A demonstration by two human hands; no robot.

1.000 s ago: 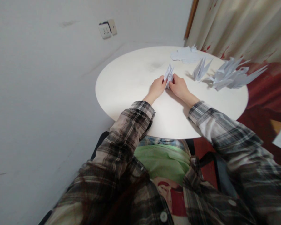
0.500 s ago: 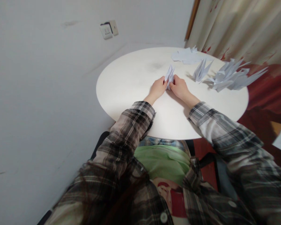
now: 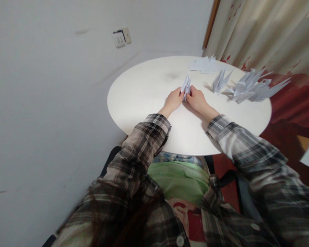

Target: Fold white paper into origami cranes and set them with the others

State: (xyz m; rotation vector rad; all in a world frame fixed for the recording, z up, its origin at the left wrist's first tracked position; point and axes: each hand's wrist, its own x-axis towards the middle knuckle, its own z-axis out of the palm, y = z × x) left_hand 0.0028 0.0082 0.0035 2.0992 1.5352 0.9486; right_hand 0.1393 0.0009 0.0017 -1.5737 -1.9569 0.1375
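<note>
A small folded piece of pale paper stands up from the round white table, near its middle. My left hand pinches its left side and my right hand pinches its right side, fingers closed on the folds. Both wrists rest on the tabletop. The lower part of the paper is hidden between my fingers.
Several folded paper figures lie at the table's right edge, one more folded paper figure nearer my hands, and flat paper sheets at the back. A curtain hangs behind, a wall with a switch plate to the left.
My hands and the folded paper stay together at the same spot on the table. The view has tilted slightly, so everything sits a little lower in the picture.
</note>
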